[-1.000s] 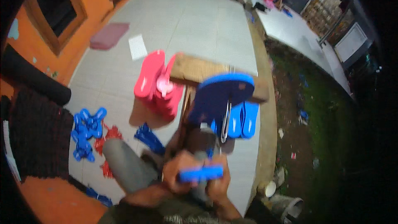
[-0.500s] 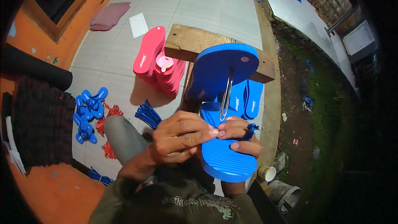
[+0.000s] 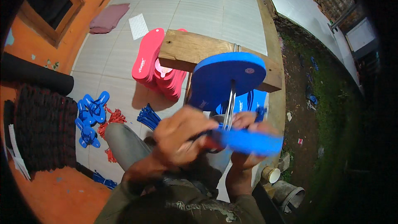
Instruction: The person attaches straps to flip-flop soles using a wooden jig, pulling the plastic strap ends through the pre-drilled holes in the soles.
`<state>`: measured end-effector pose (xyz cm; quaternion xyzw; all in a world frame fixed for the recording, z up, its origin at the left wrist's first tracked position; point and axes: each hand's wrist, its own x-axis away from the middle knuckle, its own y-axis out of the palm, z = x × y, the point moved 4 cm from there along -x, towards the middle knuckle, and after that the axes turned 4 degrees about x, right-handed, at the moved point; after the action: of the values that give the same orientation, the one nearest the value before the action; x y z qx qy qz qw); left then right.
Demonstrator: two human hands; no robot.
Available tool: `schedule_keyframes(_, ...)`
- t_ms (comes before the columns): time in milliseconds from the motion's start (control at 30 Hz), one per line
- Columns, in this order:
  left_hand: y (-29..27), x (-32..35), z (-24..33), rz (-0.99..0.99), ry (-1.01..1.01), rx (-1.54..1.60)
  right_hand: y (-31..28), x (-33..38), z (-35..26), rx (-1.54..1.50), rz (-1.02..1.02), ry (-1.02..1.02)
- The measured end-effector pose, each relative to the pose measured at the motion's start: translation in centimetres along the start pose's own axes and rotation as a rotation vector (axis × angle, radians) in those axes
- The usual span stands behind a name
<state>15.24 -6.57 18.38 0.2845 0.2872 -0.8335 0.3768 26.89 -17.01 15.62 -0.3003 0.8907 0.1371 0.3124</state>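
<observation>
My right hand (image 3: 248, 161) grips a blue flip-flop sole (image 3: 253, 142), tilted nearly edge-on and smeared by motion. A dark blue strap end (image 3: 260, 113) sticks up by that hand's fingers. At the sole's left end, my left hand (image 3: 180, 135) is curled, its fingers blurred; what they pinch cannot be made out. Just above, a looped metal rod (image 3: 230, 107) comes down from a wooden beam (image 3: 199, 52) and passes through another blue sole (image 3: 226, 76). The rod's lower tip reaches the held sole; whether it goes into it is hidden.
Left of the beam stand stacked pink soles (image 3: 149, 56) with a small pink cup (image 3: 163, 69). Blue strap bundles (image 3: 148, 116), red straps (image 3: 112, 118) and blue flip-flops (image 3: 92, 107) lie on the tiles. More blue soles (image 3: 258, 99) sit behind the rod. Buckets (image 3: 290, 196) stand right.
The held sole has swung from showing its ribbed face to nearly edge-on, moving up and right. My right hand has turned with it; my left hand has shifted slightly and blurred.
</observation>
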Motion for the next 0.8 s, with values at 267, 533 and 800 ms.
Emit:
schedule_keyframes(267,-1.6,-0.7,-4.1,-0.064,-0.645,0.304,1.6,-3.0,1.5,-0.009,0.198,0.132)
schedule_keyframes(533,-1.5,4.7,-6.2,0.279,-0.552,0.996,1.7,-2.8,2.3,-0.112,0.175,0.125)
schedule_keyframes(800,-2.7,4.9,-7.5,0.518,-0.659,1.19,1.3,-3.0,1.8,-0.139,0.172,0.152)
